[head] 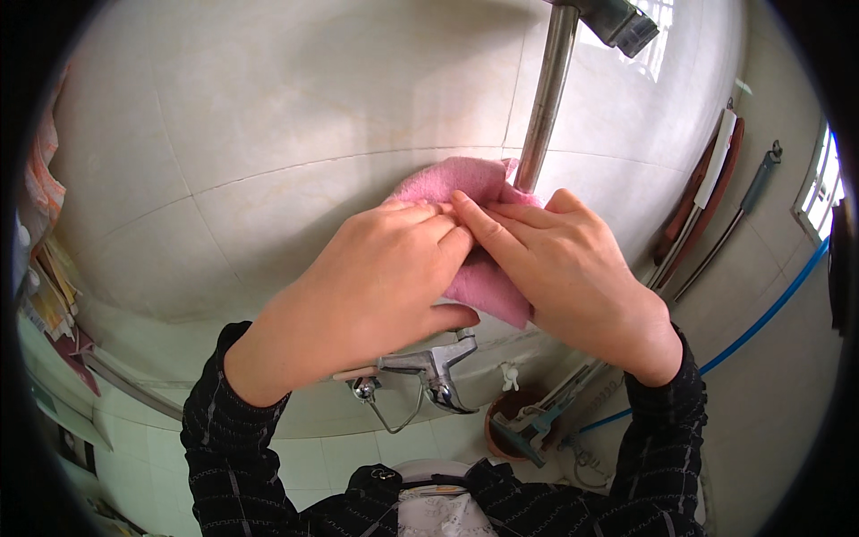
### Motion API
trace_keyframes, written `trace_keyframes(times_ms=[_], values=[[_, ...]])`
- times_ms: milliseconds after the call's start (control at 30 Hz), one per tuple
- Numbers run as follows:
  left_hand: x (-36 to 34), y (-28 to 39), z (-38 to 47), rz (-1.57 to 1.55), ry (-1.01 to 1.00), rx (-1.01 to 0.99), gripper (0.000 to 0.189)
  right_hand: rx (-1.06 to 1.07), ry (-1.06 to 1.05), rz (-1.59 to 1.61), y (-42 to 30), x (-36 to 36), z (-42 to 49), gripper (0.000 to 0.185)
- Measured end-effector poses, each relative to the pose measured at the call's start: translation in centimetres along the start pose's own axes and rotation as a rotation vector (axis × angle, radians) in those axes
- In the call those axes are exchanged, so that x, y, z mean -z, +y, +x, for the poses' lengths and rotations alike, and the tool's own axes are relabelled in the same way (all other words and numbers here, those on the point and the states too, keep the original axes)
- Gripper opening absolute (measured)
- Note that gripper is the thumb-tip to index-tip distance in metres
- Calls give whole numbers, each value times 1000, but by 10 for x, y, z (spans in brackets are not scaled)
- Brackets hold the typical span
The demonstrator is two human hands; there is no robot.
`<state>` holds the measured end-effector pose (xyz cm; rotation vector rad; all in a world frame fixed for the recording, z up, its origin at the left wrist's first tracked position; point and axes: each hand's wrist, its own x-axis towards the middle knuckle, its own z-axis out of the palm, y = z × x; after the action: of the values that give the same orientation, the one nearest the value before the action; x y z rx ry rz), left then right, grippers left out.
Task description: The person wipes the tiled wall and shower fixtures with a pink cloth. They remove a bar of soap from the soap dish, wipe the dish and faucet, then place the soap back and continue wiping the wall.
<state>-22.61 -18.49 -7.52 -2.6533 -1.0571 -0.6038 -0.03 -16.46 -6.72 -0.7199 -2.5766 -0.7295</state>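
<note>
A pink cloth [463, 178] is bunched up at the tiled wall, beside the lower visible end of a metal pipe [551, 87]. Both of my hands are on it. My left hand [376, 275] grips the cloth from the left, its thumb pointing right below. On the right side, my right hand [570, 262] holds the cloth, and its thumb meets the left fingers at the middle. A lower flap of the cloth hangs between the hands. Whether the cloth wraps something is hidden by my fingers. Below my left thumb is a chrome mixer tap [436, 369] on the wall.
A dark bracket [617, 27] tops the pipe. Long-handled tools [704, 174] hang at right, near a blue hose [772, 319]. A brown bucket [500, 429] with a mop head [527, 436] stands below. An orange-and-white cloth [43, 174] hangs at left.
</note>
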Motion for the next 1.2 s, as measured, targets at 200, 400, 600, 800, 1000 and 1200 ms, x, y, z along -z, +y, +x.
trace_keyframes(times_ms=[200,400,600,800,1000,1200], values=[[-5,-23,2,13,102,-38,48,10,9,-33,-1,-13,13,75],[12,-21,-15,-45,84,-9,42,16,25,176,-6,-9,15,88],[21,4,-32,29,102,-57,56,10,-51,257,-16,9,3,89],[14,26,-25,94,147,-123,55,-15,-80,270,-10,23,-15,90],[4,11,-2,-6,12,-37,61,-20,-72,127,2,15,-11,82],[-3,-14,5,0,33,-17,61,20,-2,-78,-3,-3,5,72]])
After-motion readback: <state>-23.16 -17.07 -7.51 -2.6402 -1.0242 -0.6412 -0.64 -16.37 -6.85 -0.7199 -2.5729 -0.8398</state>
